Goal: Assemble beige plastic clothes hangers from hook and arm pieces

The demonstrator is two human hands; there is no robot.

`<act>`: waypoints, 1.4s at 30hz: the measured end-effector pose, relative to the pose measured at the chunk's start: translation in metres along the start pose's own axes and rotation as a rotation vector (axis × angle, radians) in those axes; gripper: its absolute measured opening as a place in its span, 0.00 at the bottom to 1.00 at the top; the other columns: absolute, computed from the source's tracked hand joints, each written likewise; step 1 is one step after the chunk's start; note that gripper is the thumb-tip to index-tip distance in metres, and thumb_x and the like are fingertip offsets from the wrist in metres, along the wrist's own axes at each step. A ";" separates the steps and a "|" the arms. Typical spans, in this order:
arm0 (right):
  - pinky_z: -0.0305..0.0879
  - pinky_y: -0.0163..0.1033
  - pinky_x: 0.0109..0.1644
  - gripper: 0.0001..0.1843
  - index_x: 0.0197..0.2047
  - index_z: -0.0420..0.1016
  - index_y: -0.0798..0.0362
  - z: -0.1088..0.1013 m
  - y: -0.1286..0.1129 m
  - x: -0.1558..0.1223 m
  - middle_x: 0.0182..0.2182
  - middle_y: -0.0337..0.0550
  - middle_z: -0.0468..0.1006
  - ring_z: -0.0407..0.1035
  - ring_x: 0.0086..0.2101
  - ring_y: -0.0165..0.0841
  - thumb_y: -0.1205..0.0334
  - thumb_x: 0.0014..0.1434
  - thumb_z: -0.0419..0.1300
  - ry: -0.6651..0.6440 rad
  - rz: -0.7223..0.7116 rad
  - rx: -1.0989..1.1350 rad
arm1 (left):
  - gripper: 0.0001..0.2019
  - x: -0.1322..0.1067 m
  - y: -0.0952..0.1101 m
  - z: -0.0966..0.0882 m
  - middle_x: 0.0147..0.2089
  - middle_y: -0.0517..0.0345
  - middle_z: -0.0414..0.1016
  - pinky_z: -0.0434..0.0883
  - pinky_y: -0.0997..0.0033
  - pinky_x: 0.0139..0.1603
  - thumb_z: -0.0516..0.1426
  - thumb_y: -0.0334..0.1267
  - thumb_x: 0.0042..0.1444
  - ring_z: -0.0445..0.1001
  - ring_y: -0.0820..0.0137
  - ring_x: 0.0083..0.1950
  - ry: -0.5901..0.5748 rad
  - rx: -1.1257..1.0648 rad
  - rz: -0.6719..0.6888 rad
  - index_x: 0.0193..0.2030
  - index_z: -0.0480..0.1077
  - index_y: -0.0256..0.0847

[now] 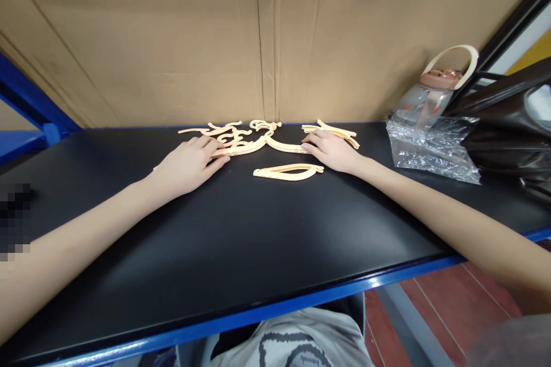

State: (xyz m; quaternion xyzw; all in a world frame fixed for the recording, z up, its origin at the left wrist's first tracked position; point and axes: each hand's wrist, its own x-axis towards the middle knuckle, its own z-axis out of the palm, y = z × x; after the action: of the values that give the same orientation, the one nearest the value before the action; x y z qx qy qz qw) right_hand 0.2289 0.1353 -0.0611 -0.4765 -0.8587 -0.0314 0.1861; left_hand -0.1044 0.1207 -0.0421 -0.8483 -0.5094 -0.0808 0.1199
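Note:
A cream plastic folding clothes hanger (pixel 248 148) lies spread on the black table, its two curved arms meeting at the middle. My left hand (pixel 193 161) is closed around the end of its left arm, thumb toward me. The tip of the right arm is under the closed fingers of my right hand (pixel 329 149). Just in front lies a pair of matching curved hanger arms (pixel 293 175), closed together at both ends. Several loose cream hooks (pixel 228 129) are heaped beyond my left hand. More cream hanger arms (pixel 338 130) lie behind my right hand, partly hidden by it.
A cardboard wall (pixel 181 40) rises along the back of the black table (pixel 258 241). At the right stand a clear bottle (pixel 424 100) with a looped handle, a crumpled clear plastic bag (pixel 430 146) and a dark brown bag (pixel 503 132). A blue frame edges the table.

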 end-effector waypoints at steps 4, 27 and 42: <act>0.61 0.47 0.58 0.22 0.48 0.74 0.57 0.000 0.000 0.000 0.47 0.52 0.74 0.67 0.50 0.42 0.54 0.68 0.44 0.002 -0.002 0.007 | 0.28 0.000 -0.002 0.001 0.55 0.41 0.71 0.66 0.53 0.57 0.40 0.51 0.61 0.69 0.52 0.55 0.018 0.003 0.029 0.53 0.67 0.32; 0.61 0.47 0.58 0.22 0.49 0.73 0.56 0.000 0.002 0.000 0.48 0.51 0.74 0.67 0.51 0.41 0.52 0.68 0.43 -0.007 0.000 0.019 | 0.26 0.000 -0.002 0.000 0.53 0.43 0.72 0.67 0.51 0.57 0.40 0.50 0.62 0.70 0.54 0.55 0.061 -0.059 0.057 0.49 0.72 0.36; 0.61 0.47 0.57 0.23 0.49 0.73 0.57 -0.001 0.000 -0.001 0.48 0.52 0.74 0.67 0.51 0.42 0.53 0.69 0.43 -0.009 -0.001 0.013 | 0.31 0.000 0.001 -0.001 0.56 0.40 0.72 0.65 0.52 0.60 0.39 0.50 0.61 0.69 0.51 0.58 0.042 -0.035 0.038 0.51 0.73 0.29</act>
State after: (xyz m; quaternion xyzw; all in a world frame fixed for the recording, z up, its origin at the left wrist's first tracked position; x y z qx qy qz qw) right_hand 0.2298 0.1349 -0.0608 -0.4750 -0.8599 -0.0237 0.1855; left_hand -0.1035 0.1198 -0.0414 -0.8579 -0.4890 -0.1053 0.1172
